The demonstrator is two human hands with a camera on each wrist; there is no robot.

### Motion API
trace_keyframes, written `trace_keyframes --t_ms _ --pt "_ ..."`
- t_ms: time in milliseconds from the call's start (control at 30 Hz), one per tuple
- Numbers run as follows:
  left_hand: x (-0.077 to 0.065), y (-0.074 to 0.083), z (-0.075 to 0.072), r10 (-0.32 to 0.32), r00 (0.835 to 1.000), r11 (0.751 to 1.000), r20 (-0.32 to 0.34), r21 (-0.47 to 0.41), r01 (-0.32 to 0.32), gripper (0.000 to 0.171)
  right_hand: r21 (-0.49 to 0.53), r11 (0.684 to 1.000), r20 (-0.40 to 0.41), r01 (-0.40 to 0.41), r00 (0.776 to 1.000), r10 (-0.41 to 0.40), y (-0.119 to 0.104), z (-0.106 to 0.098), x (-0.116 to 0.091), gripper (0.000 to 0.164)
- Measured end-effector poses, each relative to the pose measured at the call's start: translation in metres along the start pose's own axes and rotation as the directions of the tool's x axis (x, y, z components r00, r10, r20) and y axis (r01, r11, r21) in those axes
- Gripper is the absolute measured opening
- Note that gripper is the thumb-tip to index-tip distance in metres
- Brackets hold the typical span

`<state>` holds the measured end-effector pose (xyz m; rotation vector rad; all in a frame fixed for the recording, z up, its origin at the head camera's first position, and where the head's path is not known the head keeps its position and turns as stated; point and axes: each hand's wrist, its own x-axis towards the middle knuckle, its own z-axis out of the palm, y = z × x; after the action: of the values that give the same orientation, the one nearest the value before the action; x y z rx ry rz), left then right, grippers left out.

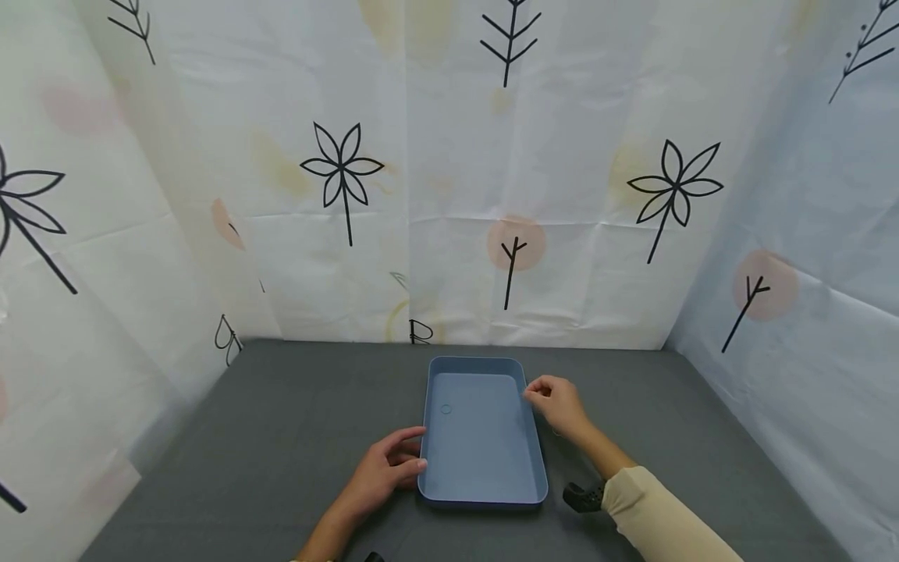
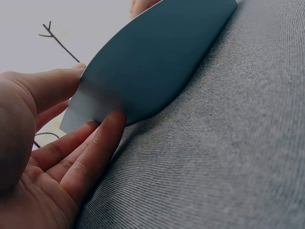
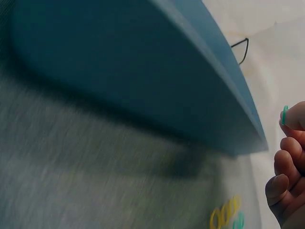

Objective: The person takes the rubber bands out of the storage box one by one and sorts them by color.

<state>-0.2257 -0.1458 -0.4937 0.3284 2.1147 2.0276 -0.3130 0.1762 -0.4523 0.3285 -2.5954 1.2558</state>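
A shallow blue tray (image 1: 485,445) lies on the grey cloth, its long sides running away from me. My left hand (image 1: 382,472) rests against the tray's left side. In the left wrist view its fairly straight fingers (image 2: 102,148) touch the outer wall near a corner. At the tray's right rim is my right hand (image 1: 558,402), thumb and finger together. The right wrist view shows that hand (image 3: 290,162) pinching a thin, small green ring (image 3: 284,115). Inside the tray, towards its left wall, lies a small thin ring (image 1: 445,409).
Grey cloth (image 1: 316,414) covers the table around the tray. White patterned sheets (image 1: 449,179) hang behind and at both sides. Blurred yellow loops (image 3: 224,213) and green loops (image 3: 238,221) appear low in the right wrist view; what they lie on I cannot tell.
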Motion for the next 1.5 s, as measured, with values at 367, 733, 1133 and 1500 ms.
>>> trace_keyframes --t_ms 367,733,1133,1500 --pt "-0.001 0.001 0.0 0.0 1.0 1.0 -0.006 0.003 0.0 0.057 -0.036 0.999 -0.036 -0.016 0.999 0.015 0.028 -0.018 -0.014 0.005" --pt "0.0 0.0 0.0 0.013 1.0 1.0 0.004 -0.014 -0.013 0.057 -0.105 0.993 -0.022 -0.057 0.998 0.055 0.043 -0.027 -0.021 0.004" --pt "0.0 -0.001 0.0 0.009 1.0 1.0 0.003 0.003 -0.009 0.057 -0.161 0.986 -0.026 -0.036 0.999 0.033 0.056 -0.032 -0.035 0.009" --pt "0.0 -0.002 -0.001 0.012 1.0 1.0 0.012 0.003 -0.012 0.056 -0.215 0.976 -0.022 -0.024 1.0 0.02 0.063 -0.034 -0.039 0.008"
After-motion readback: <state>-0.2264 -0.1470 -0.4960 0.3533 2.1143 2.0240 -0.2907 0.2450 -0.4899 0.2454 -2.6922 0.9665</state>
